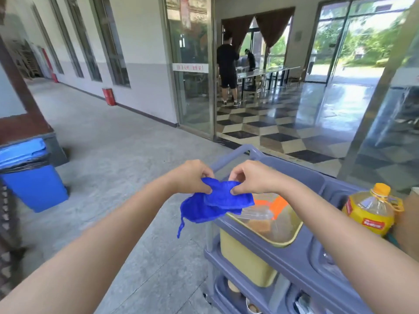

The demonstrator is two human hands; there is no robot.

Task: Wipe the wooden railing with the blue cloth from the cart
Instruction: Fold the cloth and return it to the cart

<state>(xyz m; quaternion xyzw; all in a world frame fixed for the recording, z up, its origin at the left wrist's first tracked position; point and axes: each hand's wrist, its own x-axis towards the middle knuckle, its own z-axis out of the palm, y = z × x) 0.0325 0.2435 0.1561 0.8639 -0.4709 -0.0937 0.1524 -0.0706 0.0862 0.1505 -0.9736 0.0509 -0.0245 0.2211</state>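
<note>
The blue cloth [210, 203] hangs crumpled in the air, just left of the grey-blue cart [301, 252]. My left hand [192, 176] pinches its upper left edge. My right hand [251, 177] pinches the upper right edge. Both hands are close together above the cart's left end. A thin loop of the cloth dangles below. Dark brown wood [18, 91] shows at the far left, blurred; I cannot tell if it is the railing.
A yellow tub [249, 257] with plastic and orange items sits in the cart. A yellow oil bottle [371, 209] stands at its right. A blue bin [31, 177] is on the left. Two people stand by tables beyond the open glass doorway [192, 71]. Grey concrete floor lies ahead.
</note>
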